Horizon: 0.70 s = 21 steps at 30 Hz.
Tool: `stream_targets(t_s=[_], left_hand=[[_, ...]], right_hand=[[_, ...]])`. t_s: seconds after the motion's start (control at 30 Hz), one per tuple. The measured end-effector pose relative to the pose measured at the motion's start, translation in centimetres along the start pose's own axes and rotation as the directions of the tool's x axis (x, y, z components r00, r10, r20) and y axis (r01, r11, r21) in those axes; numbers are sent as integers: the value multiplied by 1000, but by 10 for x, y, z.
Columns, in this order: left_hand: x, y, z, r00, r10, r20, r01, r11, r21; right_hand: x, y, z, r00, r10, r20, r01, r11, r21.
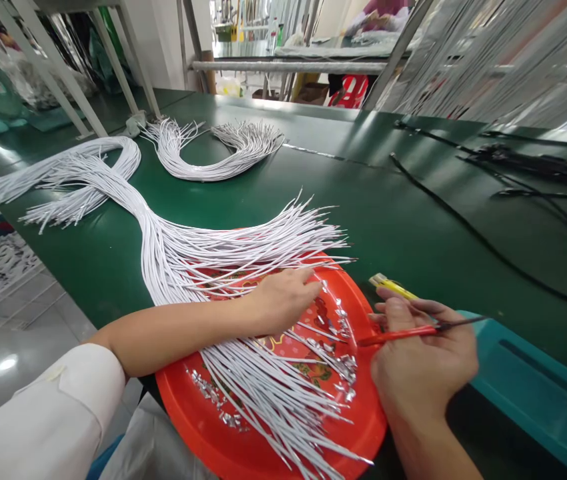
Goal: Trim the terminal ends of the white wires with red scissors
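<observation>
My left hand (283, 300) reaches over a round red tray (183, 407) with its fingers curled together. White wires lie beneath and around it, and what its fingers hold, if anything, is hidden. At the tray's right edge my right hand (421, 360) is closed around a slim red-handled tool (406, 333) with a dark, thin tip pointing right. A yellow tool (393, 287) with a pale end also sticks out from the same hand. A long bundle of white wires (163, 253) fans across the tray. Small shiny silver scraps (346, 367) lie on the tray near the wire ends.
More white wire bundles (218, 167) lie farther back on the green table (353, 180). A teal plastic bin (538, 387) sits at the right, below black cables (493, 247). Metal frame legs stand behind. Another person (378, 17) is at the far table.
</observation>
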<state>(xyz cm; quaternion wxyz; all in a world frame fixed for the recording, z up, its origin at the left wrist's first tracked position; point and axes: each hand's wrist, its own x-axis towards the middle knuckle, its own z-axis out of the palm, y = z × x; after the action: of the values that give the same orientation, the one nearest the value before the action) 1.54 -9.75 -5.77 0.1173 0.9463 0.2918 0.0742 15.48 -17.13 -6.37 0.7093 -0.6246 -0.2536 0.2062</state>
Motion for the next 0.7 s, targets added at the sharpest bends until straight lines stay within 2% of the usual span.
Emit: stream_targets(t_s=[0.1, 0.27, 0.37, 0.43, 0.57, 0.7], left_hand=[[0, 9, 12, 995, 98, 3, -98, 994, -47], [0, 15, 20, 989, 102, 111, -88, 988, -124], [-1, 17, 20, 988, 108, 113, -95, 989, -114], [-1, 17, 18, 992, 101, 73, -97, 994, -58], [1, 9, 9, 999, 11, -34, -9, 998, 56], [4, -7, -1, 993, -120, -12, 121, 990, 67]], right_hand=[[0, 0, 0, 1000, -5, 4, 5, 1000, -11], [1, 1, 0, 1000, -20, 0, 20, 1000, -17], [1, 1, 1, 1000, 10, -1, -10, 1000, 23], [1, 1, 1, 1000, 19, -3, -19, 999, 42], [1, 1, 1, 1000, -8, -11, 8, 999, 41], [1, 0, 2, 1000, 5, -6, -4, 999, 42]])
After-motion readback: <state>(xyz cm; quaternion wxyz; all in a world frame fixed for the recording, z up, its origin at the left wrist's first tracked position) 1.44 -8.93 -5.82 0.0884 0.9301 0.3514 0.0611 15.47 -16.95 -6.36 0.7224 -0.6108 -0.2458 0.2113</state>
